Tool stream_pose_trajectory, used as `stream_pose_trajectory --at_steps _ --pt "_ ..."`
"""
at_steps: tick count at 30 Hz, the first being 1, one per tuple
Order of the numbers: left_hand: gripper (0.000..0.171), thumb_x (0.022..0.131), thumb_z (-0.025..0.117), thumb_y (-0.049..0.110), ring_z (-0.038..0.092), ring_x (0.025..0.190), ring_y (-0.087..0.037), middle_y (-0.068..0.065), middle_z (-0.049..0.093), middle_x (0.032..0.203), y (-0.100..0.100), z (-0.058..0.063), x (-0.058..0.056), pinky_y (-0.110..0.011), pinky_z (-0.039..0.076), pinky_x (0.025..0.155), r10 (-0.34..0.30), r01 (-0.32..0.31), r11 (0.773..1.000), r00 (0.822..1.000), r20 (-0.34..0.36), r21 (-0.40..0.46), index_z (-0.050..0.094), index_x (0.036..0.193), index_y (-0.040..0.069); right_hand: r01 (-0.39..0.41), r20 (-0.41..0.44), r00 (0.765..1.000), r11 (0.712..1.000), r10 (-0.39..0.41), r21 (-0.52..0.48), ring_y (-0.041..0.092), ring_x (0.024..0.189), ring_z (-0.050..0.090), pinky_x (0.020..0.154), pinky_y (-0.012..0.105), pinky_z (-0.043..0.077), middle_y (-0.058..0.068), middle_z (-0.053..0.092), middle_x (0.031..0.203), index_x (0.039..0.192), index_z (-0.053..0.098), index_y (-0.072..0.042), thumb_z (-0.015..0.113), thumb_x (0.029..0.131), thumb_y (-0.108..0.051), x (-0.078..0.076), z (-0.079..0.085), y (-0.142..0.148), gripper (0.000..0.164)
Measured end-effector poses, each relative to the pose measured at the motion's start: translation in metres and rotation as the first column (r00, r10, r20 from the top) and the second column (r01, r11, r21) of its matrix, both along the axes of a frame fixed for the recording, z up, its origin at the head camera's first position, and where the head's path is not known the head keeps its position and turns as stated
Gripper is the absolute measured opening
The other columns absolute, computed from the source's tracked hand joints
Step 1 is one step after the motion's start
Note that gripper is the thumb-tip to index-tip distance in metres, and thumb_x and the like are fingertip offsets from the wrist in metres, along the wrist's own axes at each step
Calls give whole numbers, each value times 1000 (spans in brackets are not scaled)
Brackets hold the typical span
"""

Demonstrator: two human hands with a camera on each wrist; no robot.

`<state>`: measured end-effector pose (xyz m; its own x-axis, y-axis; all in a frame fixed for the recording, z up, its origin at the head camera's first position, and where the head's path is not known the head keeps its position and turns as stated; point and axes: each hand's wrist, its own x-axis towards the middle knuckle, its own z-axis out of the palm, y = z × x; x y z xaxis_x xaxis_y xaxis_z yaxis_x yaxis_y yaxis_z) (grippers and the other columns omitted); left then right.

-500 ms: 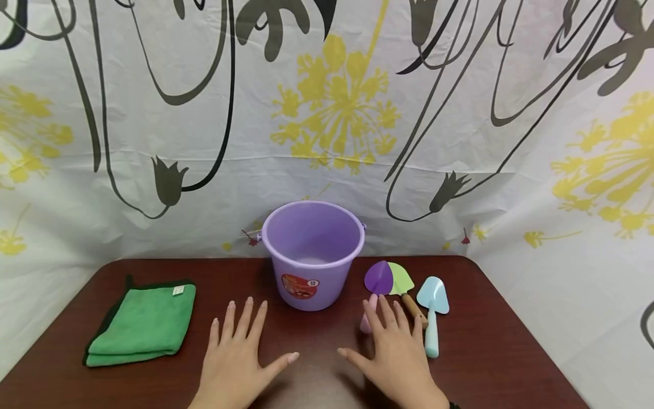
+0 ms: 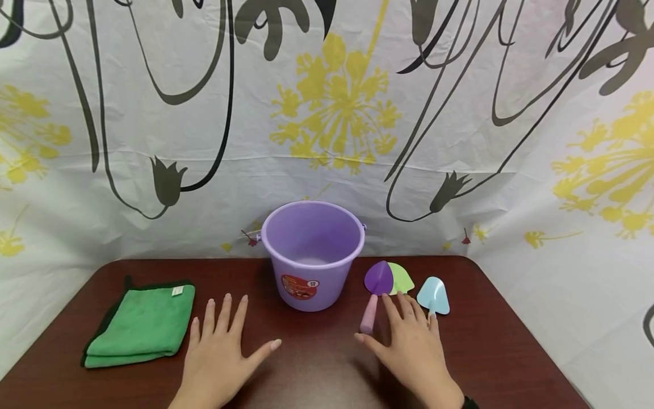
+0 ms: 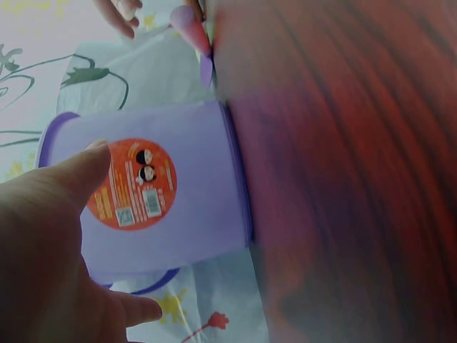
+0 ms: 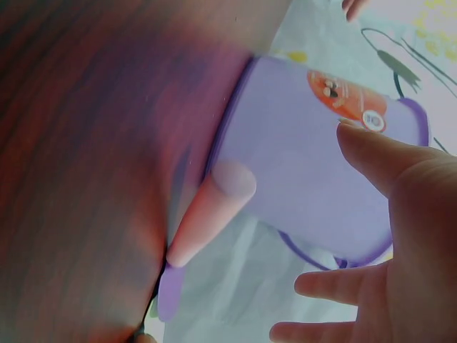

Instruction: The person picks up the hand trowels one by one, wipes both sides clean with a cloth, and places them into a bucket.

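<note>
My left hand (image 2: 217,352) is spread, palm down, between a folded green cloth (image 2: 140,324) and a purple bucket (image 2: 332,284), holding nothing. My right hand (image 2: 419,352), fingers spread, hovers over the small garden trowels at the right and grips nothing. The purple trowel (image 2: 379,278) has a pink handle (image 4: 211,218) that shows left of this hand. A lime-green trowel (image 2: 401,278) lies partly under the purple blade; its handle is hidden by my fingers. Beyond my little finger is a light blue trowel (image 2: 433,295), its handle mostly covered by the hand.
The bucket stands upright at the back middle of the dark brown table (image 2: 317,375), with a round orange sticker (image 3: 143,184) on its side. Behind the table hangs a white curtain (image 2: 204,130) printed with grey plants and yellow flowers.
Both hands have moved apart: the left shifted left toward the cloth, the right shifted right. The pink handle is uncovered now, while the light blue trowel's handle has become mostly covered.
</note>
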<state>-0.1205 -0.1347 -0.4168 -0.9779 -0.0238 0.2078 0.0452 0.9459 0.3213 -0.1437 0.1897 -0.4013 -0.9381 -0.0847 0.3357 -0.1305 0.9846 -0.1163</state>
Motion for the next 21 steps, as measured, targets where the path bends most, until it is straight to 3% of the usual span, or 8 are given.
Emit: stream_pose_trajectory --at_steps 11,15,21 --pt "116 81 41 91 11 147 -62 -35 20 162 -22 3 -9 -81 12 113 58 -55 998 990 126 -28 28 159 6 36 31 999 999 -35 -32 47 127 57 97 69 47 25 58 141 143 55 -7 72 85 -61 -7 4 20 82" --pt "119 81 41 92 7 147 -63 -38 15 161 -29 5 -11 -82 8 112 82 -78 997 980 184 -26 26 159 4 47 57 997 997 -44 -57 48 120 60 92 65 52 27 59 138 141 56 -5 72 87 -57 -9 6 28 76" --pt "119 81 42 91 8 146 -64 -40 14 160 -34 3 -12 -83 9 112 94 -89 996 974 204 -32 27 158 1 74 119 991 996 -66 -59 52 118 60 86 64 54 31 57 139 143 53 -3 67 90 -58 -13 10 42 78"
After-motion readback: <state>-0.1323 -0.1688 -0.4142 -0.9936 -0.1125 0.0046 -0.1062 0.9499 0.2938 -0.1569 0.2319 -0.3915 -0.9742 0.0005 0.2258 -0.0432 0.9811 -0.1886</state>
